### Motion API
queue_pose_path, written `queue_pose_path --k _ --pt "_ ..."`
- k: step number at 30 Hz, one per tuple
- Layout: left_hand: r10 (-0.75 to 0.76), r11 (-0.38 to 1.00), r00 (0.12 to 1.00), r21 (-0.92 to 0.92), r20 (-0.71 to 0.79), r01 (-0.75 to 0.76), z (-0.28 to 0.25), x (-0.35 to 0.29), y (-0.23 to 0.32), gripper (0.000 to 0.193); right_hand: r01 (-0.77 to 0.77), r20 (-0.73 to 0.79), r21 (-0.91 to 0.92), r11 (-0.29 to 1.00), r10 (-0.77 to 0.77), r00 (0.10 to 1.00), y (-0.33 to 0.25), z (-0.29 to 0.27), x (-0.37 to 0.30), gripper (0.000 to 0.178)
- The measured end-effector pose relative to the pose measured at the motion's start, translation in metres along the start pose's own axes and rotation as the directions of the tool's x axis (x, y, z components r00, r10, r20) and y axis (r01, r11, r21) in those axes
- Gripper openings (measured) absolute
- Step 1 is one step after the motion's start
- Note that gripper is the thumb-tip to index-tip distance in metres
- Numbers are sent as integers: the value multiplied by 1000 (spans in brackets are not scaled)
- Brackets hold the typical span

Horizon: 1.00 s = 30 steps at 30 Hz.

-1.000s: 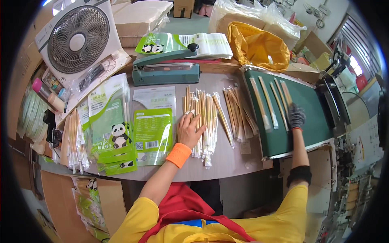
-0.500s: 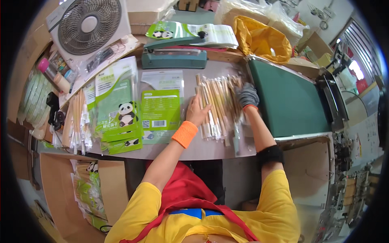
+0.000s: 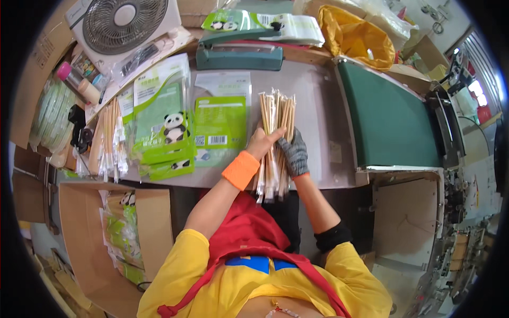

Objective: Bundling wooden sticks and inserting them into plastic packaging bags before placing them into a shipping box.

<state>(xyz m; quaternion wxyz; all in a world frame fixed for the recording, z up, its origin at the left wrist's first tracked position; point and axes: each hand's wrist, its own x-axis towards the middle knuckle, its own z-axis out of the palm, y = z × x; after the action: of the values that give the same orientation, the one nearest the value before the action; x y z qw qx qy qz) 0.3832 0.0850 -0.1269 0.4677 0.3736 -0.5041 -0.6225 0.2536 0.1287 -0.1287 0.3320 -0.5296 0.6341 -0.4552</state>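
Note:
A bundle of wrapped wooden chopsticks (image 3: 275,116) lies lengthwise on the grey table (image 3: 318,100). My left hand (image 3: 261,143), with an orange wristband, presses against the bundle's left side. My right hand (image 3: 294,152), in a grey glove, holds the right side, so the sticks are squeezed together between both hands. Just left of the bundle lie green packaging bags (image 3: 220,124), some printed with a panda (image 3: 169,130).
A green conveyor belt (image 3: 389,116) runs along the right. A teal heat sealer (image 3: 239,53) sits at the back, a fan (image 3: 124,24) at back left. More wrapped chopsticks (image 3: 108,140) lie at left. A cardboard box (image 3: 111,238) with filled bags stands below the table.
The spread-out chopsticks have been gathered into one tight bundle. My right hand came back from the conveyor belt to the bundle's right side, and the belt no longer carries chopsticks.

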Motion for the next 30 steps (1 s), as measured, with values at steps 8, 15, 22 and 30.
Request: queue_pose_path --k 8,15,22,30 --pt "24 970 992 236 120 -52 -32 -222 23 73 -379 248 438 815 296 922 -25 -2 -206 62" --pt "-114 979 964 193 240 68 -31 -195 2 91 -192 250 535 823 63 966 -43 -30 -136 73" --pt "-185 679 969 734 166 4 -13 -186 25 79 -267 562 296 917 59 825 -23 -21 -96 32" --pt "97 340 928 864 360 -371 -159 -71 61 14 -190 533 386 903 -50 845 -17 -20 -94 21"
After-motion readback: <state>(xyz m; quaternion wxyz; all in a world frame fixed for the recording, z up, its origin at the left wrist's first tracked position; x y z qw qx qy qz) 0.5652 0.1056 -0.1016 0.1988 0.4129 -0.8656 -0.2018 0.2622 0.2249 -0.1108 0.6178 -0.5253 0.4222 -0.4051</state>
